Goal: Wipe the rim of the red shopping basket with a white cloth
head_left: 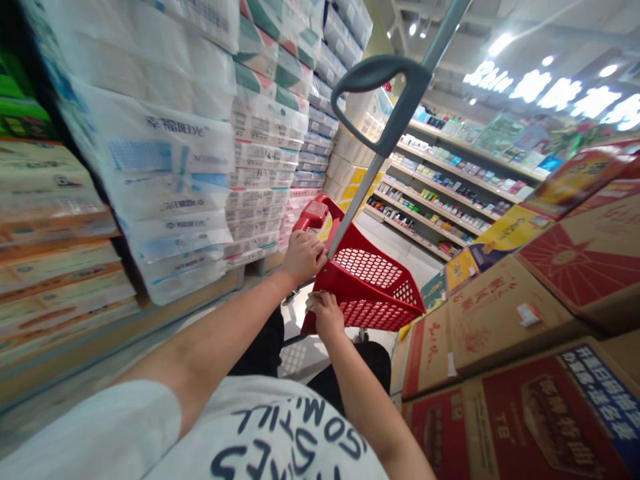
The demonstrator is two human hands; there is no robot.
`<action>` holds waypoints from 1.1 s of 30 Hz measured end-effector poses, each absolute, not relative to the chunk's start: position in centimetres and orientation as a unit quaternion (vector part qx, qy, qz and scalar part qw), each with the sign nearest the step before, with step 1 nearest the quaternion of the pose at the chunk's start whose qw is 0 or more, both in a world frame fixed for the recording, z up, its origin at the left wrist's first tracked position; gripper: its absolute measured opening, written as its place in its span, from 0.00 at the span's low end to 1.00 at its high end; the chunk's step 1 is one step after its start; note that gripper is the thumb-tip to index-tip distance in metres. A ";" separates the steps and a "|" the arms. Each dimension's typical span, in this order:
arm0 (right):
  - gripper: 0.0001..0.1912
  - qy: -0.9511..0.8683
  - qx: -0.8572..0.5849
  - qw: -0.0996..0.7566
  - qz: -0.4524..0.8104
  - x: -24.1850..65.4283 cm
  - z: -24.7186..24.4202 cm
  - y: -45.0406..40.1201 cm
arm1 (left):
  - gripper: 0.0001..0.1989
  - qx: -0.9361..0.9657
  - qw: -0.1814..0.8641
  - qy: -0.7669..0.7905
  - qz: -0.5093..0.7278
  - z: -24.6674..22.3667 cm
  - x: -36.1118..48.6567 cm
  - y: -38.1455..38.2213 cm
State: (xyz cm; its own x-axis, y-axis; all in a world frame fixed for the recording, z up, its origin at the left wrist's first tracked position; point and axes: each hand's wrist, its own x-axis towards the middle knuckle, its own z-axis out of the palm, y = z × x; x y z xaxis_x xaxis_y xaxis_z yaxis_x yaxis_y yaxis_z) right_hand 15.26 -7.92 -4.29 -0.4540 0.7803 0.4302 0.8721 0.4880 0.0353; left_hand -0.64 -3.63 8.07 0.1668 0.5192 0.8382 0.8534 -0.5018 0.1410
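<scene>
A red plastic shopping cart [365,277] with a honeycomb-holed basket stands in front of me. My left hand [303,257] is closed on the cart's red handle [314,215], beside the foot of a grey pole [357,193]. Lower down, against the cart's near side, my right hand [329,319] is closed around a small crumpled pale piece [313,303], either tissue or cloth. High on the pole sits a dark grey looped grip [400,100], which neither hand touches. The undersides of my fingers are hidden.
Wrapped paper packs [170,160] are stacked tall on the left. Cardboard boxes [505,320] are piled close on the right, narrowing the aisle. Stocked shelves [440,190] stand at the far end, with lit sign letters [540,87] above.
</scene>
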 end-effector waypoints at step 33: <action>0.21 -0.827 -0.503 0.245 -0.060 15.1 -3.3 -8.1 | 0.10 -0.749 0.195 -0.450 -0.446 8.2 -0.9 -3.7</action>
State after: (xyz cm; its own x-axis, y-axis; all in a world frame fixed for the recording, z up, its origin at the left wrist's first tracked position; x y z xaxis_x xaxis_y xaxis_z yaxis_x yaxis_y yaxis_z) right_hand 15.12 -8.11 -3.30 -0.3745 0.8020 0.4653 0.8607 0.4873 -0.1473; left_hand -0.90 -3.70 8.22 0.1968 0.5004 0.8431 0.8477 -0.5190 0.1101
